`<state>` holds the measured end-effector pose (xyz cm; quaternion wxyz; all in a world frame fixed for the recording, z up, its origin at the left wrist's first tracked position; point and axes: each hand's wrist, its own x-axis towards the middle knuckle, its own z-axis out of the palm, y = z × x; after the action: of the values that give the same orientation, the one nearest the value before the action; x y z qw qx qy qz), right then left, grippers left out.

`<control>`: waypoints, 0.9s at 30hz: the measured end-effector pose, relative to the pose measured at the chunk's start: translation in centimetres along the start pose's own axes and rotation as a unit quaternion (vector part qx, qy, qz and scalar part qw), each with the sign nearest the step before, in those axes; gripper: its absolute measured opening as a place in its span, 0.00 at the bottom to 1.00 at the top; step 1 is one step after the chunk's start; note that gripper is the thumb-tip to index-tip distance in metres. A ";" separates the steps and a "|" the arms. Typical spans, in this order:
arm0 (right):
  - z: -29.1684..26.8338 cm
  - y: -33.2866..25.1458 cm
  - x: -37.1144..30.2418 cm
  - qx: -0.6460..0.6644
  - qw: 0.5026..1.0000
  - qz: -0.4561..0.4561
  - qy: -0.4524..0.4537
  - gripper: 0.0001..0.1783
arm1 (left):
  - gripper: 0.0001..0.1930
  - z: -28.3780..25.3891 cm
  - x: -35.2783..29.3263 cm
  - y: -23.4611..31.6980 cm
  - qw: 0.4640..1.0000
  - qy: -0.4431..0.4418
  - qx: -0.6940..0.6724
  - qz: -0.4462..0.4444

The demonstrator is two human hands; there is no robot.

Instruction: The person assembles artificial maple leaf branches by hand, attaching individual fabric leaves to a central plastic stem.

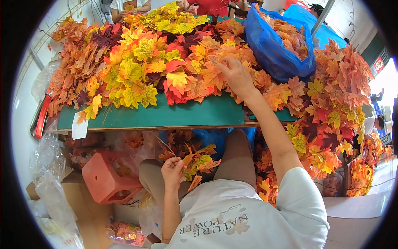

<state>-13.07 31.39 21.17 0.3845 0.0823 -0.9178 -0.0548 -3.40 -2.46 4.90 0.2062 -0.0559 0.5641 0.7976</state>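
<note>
Over my lap, below the table's near edge, my left hand [172,172] pinches a thin wire stem. A small spray of artificial maple leaves [198,162], yellow-green and orange, fans out beside it. My right arm stretches forward over the table. At the pile's middle, my right hand [239,78] has its fingers curled and pressed together at an orange artificial maple leaf [213,77]. Around it lies a deep heap of red, yellow and orange artificial leaves [132,68], covering most of the green tabletop [174,114].
A blue plastic bag [269,56] of orange leaves stands beyond my right hand. More leaves [331,103] spill over the table's right end. An overturned red stool [103,176] lies below at left, near clear plastic wrap [47,166]. Two people sit across the table.
</note>
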 end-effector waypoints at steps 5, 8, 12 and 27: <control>1.6 -4.3 0.8 0.227 0.974 0.008 0.013 0.12 | 0.07 -0.2 0.0 0.2 1.000 0.017 -0.001 -0.015; 3.2 -6.4 1.0 0.293 0.955 0.011 -0.045 0.11 | 0.07 -0.5 0.3 -0.3 0.999 0.011 -0.027 -0.014; 5.3 -6.1 1.5 0.084 0.994 0.029 -0.063 0.06 | 0.08 -0.9 0.5 -0.2 0.999 -0.001 -0.049 0.003; 5.6 -2.0 1.5 0.066 0.993 -0.093 0.009 0.11 | 0.08 -1.5 0.6 -0.1 0.998 -0.012 -0.052 -0.019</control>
<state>-17.86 29.38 17.96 0.3799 0.1932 -0.9042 -0.0284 -4.11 -3.63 4.08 0.2250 -0.0675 0.5183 0.8223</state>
